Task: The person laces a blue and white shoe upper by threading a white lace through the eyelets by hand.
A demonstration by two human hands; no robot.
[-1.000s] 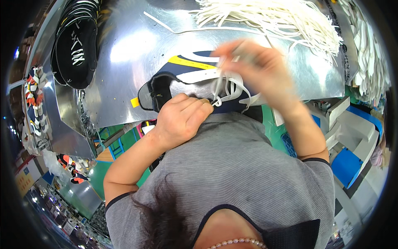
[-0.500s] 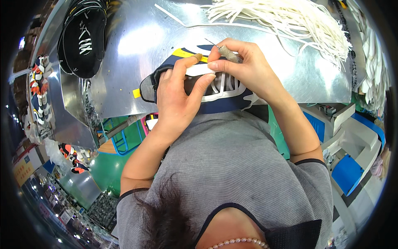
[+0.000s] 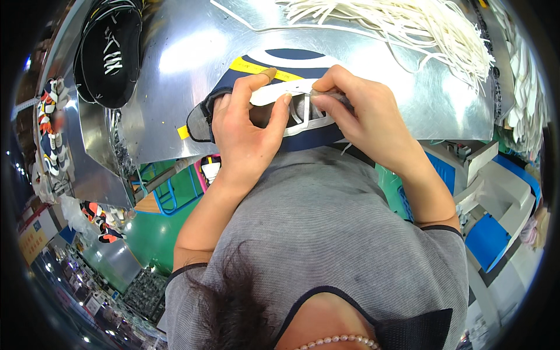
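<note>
A navy shoe upper [image 3: 318,138] with white trim and a yellow strip lies on the metal table in front of me. My left hand [image 3: 244,125] grips its white eyelet edge [image 3: 269,92], thumb on the near side and a tan cover on one fingertip. White lace strands [image 3: 307,111] cross the opening. At the right end of that edge, my right hand [image 3: 364,111] pinches thumb and forefinger together. A needle tool's wrapped handle [image 3: 339,97] shows partly under the right fingers; its metal tip is hidden.
A heap of white laces [image 3: 402,32] lies at the far right of the table [image 3: 192,111], one strand trailing left. Stacked black shoe uppers [image 3: 111,58] sit at the far left. More laces [image 3: 522,87] hang beyond the right edge.
My right hand has turned and shifted slightly right and down; the tool's needle, visible before, is now hidden. The left hand and the upper have shifted slightly left.
</note>
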